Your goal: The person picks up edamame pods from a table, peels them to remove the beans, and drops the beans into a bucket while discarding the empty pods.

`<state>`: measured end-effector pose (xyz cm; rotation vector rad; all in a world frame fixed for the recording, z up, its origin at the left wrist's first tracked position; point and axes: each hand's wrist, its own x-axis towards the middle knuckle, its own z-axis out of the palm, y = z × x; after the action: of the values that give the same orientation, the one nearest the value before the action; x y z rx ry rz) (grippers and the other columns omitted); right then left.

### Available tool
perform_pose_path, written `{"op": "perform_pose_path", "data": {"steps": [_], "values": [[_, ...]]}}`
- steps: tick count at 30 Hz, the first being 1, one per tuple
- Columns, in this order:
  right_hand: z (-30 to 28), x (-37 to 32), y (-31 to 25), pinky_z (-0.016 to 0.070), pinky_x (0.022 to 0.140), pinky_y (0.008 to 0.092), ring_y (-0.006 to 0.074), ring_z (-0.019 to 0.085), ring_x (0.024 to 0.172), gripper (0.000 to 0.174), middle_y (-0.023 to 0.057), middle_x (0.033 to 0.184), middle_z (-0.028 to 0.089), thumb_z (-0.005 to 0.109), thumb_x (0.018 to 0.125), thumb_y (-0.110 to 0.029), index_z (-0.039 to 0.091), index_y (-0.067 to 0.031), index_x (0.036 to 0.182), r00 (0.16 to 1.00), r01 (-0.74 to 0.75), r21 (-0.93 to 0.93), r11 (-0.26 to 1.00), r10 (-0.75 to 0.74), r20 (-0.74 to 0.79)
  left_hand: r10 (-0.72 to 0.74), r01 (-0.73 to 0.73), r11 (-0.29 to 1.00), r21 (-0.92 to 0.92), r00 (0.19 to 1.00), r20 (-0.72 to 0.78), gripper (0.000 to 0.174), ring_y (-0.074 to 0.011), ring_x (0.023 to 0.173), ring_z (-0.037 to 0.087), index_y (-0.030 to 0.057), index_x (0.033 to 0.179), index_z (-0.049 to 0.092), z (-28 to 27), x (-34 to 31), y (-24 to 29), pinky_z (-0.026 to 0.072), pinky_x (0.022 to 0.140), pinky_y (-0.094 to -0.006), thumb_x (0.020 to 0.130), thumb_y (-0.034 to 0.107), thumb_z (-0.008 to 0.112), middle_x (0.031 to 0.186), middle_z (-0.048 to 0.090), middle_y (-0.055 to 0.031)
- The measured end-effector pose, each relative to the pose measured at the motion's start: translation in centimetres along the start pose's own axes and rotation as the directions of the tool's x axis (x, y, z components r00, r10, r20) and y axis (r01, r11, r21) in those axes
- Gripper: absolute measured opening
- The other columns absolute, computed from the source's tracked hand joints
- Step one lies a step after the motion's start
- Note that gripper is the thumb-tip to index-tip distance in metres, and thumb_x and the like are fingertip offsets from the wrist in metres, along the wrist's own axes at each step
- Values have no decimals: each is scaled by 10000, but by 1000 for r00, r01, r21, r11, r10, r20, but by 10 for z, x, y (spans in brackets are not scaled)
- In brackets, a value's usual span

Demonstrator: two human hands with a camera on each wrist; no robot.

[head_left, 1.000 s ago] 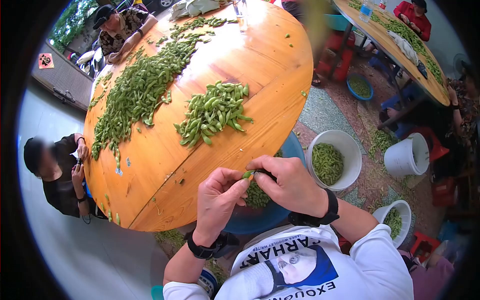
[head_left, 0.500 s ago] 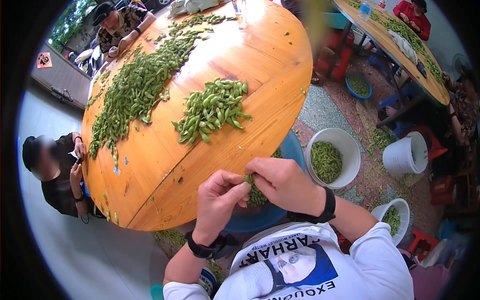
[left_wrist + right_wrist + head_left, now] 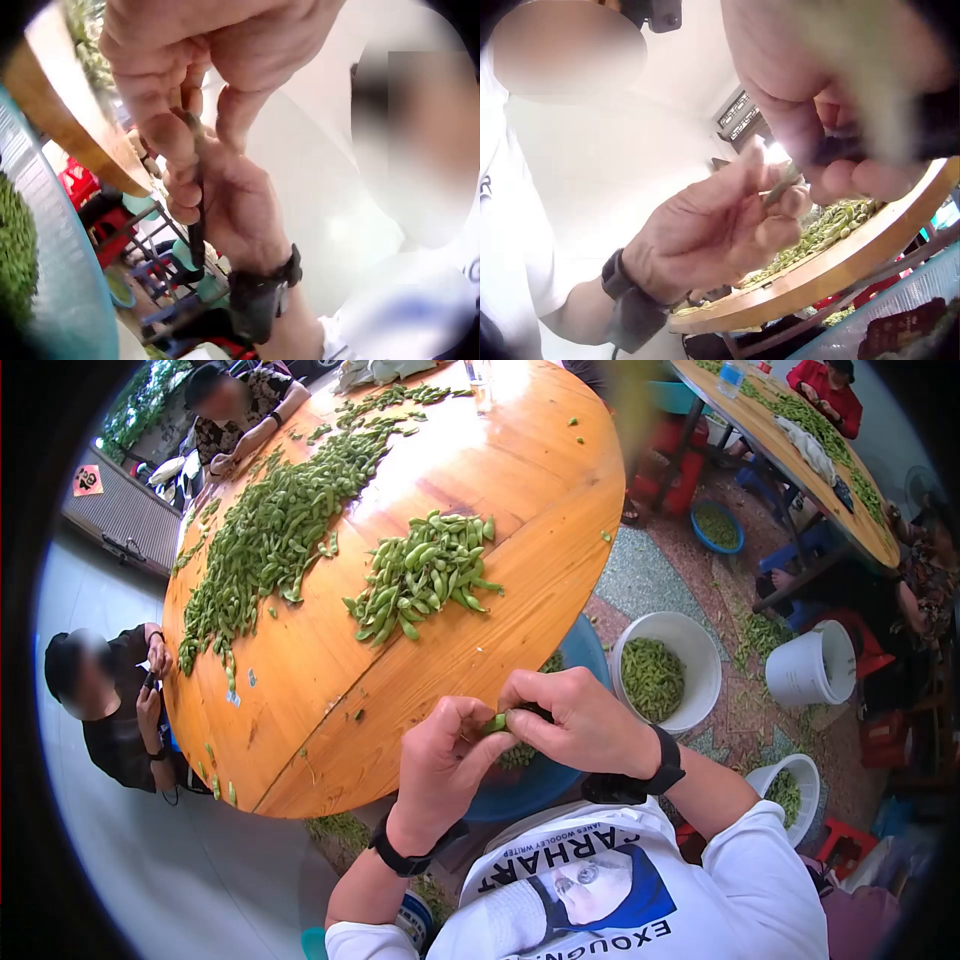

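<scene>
Over the near edge of the round wooden table (image 3: pixel 430 710), my two hands meet. Thumb and fingers of my left hand (image 3: pixel 440 755) pinch a green soybean pod (image 3: pixel 495 724). My right hand (image 3: pixel 575 720) grips a slim dark tool (image 3: pixel 196 232), whose tip end is at the pod; its exact kind cannot be made out. In the right wrist view the pod (image 3: pixel 781 184) sticks up between the left fingers. Below the hands stands a blue basin (image 3: pixel 597 660) with green contents, partly hidden by them.
A small heap of pods (image 3: pixel 425 575) and a larger spread (image 3: pixel 270 540) lie on the table. White buckets (image 3: pixel 705 690) stand right of the basin, the nearest holding pods. Two people (image 3: pixel 110 710) sit at the table's far side; others work at a second table (image 3: pixel 780 440).
The left hand has shifted slightly toward the right hand and turned, and more of the green pod shows between them. The right hand has moved a little with its tool.
</scene>
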<state>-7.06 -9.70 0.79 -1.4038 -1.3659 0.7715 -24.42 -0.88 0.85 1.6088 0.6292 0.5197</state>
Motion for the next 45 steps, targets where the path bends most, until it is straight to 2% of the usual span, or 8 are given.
{"op": "perform_pose_path", "data": {"steps": [2,4,7,17,24,32,38,45], "values": [[1,0,-2,497,609,382,329,647,665,79,195,728,615,581,852,-71,600,3,871,1000,-17,-7,1000,17,-13,172,-164,950,267,985,-6,213,-87,655,623,1,989,591,0,0,0,521,576,-204,835,-73,719,771,639,-36],[-1,1,-1,495,606,372,315,644,658,82,189,723,614,584,856,-74,604,3,876,999,-31,24,999,30,17,-139,136,986,-98,990,-27,174,-106,664,642,-8,988,603,0,0,4,528,580,-209,858,-38,714,793,668,-61],[-6,2,0,494,607,354,270,634,639,92,168,709,612,591,865,-81,613,5,891,994,-78,110,991,68,90,-230,250,906,-342,968,98,150,-109,661,656,-11,992,615,-8,4,3,541,580,-208,884,17,716,816,688,-70],[-10,1,22,451,587,203,30,542,659,108,-28,722,579,565,964,-112,618,-19,950,939,-288,519,805,131,318,-258,400,679,-615,915,310,131,-178,709,698,-22,1033,623,-16,8,-10,578,608,-246,964,88,630,876,701,-121],[-11,0,15,494,650,268,100,593,695,142,45,769,646,643,923,-134,622,6,914,962,-232,283,931,177,209,-345,418,726,-546,908,237,133,-132,696,662,-12,1019,654,-12,9,-10,544,578,-222,974,109,623,867,692,-90],[-8,-3,7,531,722,293,164,686,805,165,95,863,701,709,855,-105,691,1,979,999,53,120,991,-51,-18,-399,488,622,-612,870,288,129,-92,586,576,3,1001,662,-7,10,-13,462,485,-214,973,126,634,749,633,-39],[-6,-6,-1,531,698,293,175,686,771,151,117,849,700,717,841,-80,693,2,966,991,-98,144,985,110,-82,-322,385,682,-621,921,217,164,-89,563,565,-12,1003,658,1,9,-13,460,470,-202,975,148,638,734,624,-41],[-8,-8,4,525,672,307,196,681,746,124,128,836,693,698,841,-68,685,7,939,993,-44,132,990,58,-104,-342,369,708,-602,925,165,198,-104,619,619,-30,1047,660,11,6,-13,519,531,-207,980,154,631,774,655,-59]]}}
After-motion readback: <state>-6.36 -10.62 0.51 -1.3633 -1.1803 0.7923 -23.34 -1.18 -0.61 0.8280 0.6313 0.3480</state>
